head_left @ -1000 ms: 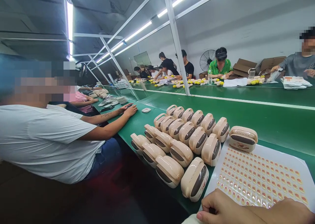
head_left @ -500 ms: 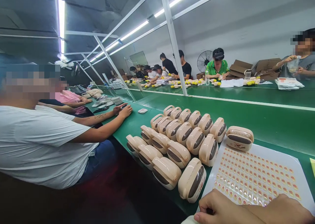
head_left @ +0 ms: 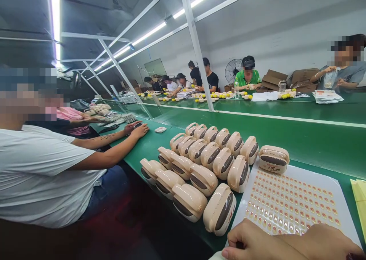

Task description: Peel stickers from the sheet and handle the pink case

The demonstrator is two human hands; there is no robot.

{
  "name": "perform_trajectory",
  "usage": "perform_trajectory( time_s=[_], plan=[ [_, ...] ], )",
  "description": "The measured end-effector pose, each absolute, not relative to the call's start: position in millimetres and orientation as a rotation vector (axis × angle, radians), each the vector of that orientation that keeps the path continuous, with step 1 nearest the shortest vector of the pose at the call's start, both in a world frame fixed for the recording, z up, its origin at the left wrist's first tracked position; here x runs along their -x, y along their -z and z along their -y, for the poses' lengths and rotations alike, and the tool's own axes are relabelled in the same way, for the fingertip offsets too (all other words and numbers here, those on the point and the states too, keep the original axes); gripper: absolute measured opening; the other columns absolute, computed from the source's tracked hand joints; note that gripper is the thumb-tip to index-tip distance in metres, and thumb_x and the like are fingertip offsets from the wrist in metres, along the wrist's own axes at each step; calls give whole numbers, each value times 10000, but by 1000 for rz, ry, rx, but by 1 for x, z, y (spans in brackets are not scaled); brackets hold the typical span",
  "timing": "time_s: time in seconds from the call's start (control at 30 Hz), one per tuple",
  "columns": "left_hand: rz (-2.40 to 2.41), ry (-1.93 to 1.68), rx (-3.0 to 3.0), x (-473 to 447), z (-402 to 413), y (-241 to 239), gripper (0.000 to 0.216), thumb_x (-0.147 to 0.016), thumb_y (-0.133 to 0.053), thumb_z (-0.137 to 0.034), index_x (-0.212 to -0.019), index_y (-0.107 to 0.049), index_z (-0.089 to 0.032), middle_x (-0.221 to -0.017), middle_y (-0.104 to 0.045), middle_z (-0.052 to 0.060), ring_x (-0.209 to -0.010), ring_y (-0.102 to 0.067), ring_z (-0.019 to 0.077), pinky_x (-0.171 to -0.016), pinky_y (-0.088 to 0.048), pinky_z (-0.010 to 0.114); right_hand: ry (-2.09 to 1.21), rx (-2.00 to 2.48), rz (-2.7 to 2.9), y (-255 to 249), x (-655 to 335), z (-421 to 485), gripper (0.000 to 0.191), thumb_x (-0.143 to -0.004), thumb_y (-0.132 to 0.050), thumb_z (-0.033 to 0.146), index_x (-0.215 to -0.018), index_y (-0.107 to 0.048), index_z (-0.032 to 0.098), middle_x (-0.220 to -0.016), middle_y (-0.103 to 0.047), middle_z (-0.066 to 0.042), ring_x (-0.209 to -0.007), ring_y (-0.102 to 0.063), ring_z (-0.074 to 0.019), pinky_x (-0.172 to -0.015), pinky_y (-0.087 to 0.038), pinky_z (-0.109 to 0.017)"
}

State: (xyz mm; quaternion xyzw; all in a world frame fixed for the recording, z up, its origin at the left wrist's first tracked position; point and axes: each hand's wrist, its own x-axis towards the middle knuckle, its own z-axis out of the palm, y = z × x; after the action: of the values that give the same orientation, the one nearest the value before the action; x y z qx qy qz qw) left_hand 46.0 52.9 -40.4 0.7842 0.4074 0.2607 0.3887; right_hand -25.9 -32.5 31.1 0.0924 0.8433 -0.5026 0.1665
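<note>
My left hand [head_left: 251, 241] lies at the bottom edge with its fingers curled into a loose fist, on the near edge of a white sticker sheet [head_left: 291, 204] with rows of small orange labels. Something white [head_left: 216, 256] shows under the fist; what the fingers hold, if anything, is hidden. My right hand [head_left: 323, 243] rests just right of it, and its fingers cannot be seen. One beige handled device [head_left: 273, 159] stands at the sheet's far end. Several more of these beige devices [head_left: 206, 164] stand in rows left of the sheet.
The green conveyor belt [head_left: 309, 138] runs away to the left. A person in a white shirt [head_left: 42, 176] sits close on my left with both hands on the belt. Other workers sit along both sides. A white post [head_left: 197, 58] rises behind the devices. Yellow paper [head_left: 360, 191] lies at the right edge.
The view has swung slightly right and everything has drifted left in the picture. My hands have stayed where they were. The person at the far right has lifted a clear bag.
</note>
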Motion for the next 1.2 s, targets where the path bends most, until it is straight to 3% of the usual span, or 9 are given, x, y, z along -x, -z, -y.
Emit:
perform_trajectory(
  time_s=[0.27,0.57,1.2],
  plan=[
    [-1064,-619,-2109,-42,-51,29,218,-820,-502,-362,-963,-563,-210,-696,-573,-55,-673,-538,90,-498,-292,191,1456,-234,-2415,-28,26,32,424,-773,-463,513,-665,-509,106,-559,-376,26,-527,-282,1,-422,-172,-104],
    [-1131,-578,-2295,-35,-44,8,290,-836,-462,-388,-1027,-585,-208,-851,-668,-40,-825,-577,105,-625,-345,213,1399,-270,-2392,-39,28,33,399,-759,-478,499,-656,-490,114,-559,-380,28,-529,-282,-4,-423,-177,-111],
    [-1147,-648,-2118,-28,-32,-15,268,-818,-539,-321,-982,-643,-135,-833,-680,-4,-817,-608,95,-586,-342,170,1409,-191,-2446,-36,27,31,395,-764,-482,482,-645,-502,106,-527,-370,34,-506,-288,3,-414,-179,-105]
  ],
)
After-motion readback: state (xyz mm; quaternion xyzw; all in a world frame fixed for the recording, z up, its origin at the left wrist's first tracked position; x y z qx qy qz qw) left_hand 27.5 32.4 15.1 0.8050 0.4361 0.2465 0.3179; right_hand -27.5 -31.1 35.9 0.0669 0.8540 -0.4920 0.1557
